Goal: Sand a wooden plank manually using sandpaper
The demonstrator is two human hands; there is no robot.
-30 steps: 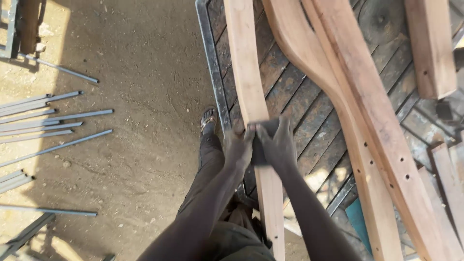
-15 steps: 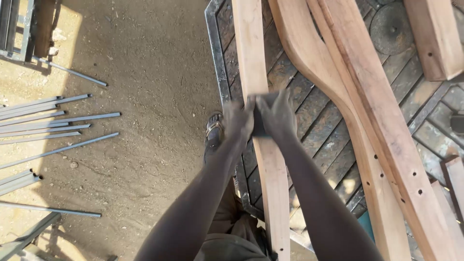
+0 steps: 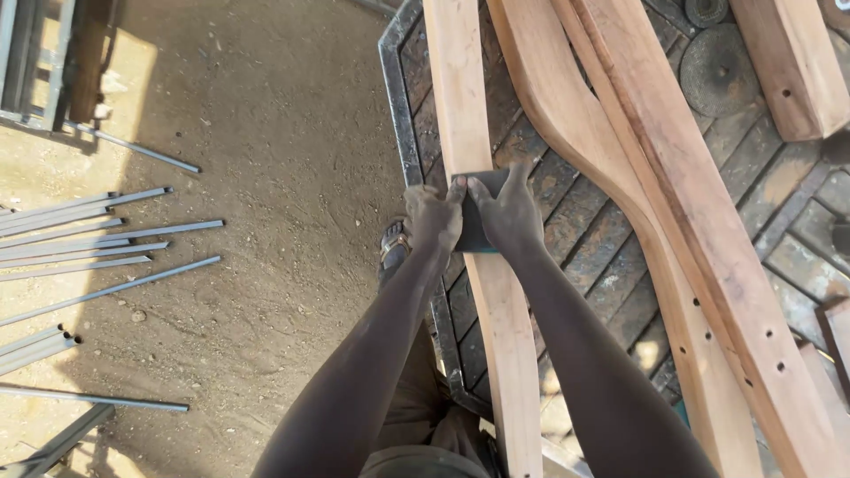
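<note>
1. Right now both my hands press a dark sanding pad (image 3: 476,217) flat onto the narrow wooden plank (image 3: 478,292) that runs away from me across the slatted table (image 3: 584,239).
2. My left hand (image 3: 432,217) lies on the pad's left edge, fingers together and curled over the plank's side; my right hand (image 3: 512,215) covers the right edge, fingers closed down on the pad, thumb tips nearly meeting.
3. Nothing like a box, packet or label shows; the table's metal frame (image 3: 396,106) is the only thing bearing others.
4. On it I count four wooden pieces: my plank, a curved piece (image 3: 567,115) just beside it, a long beam with drilled holes (image 3: 699,230) touching that one, and a short block (image 3: 788,62) at the far right.
5. Two dark round discs (image 3: 719,69) lie between beam and block.
6. Grey metal rods (image 3: 97,239), about ten, lie on the sandy ground well to my left.
7. My sandalled foot (image 3: 394,248) stands by the frame.
</note>
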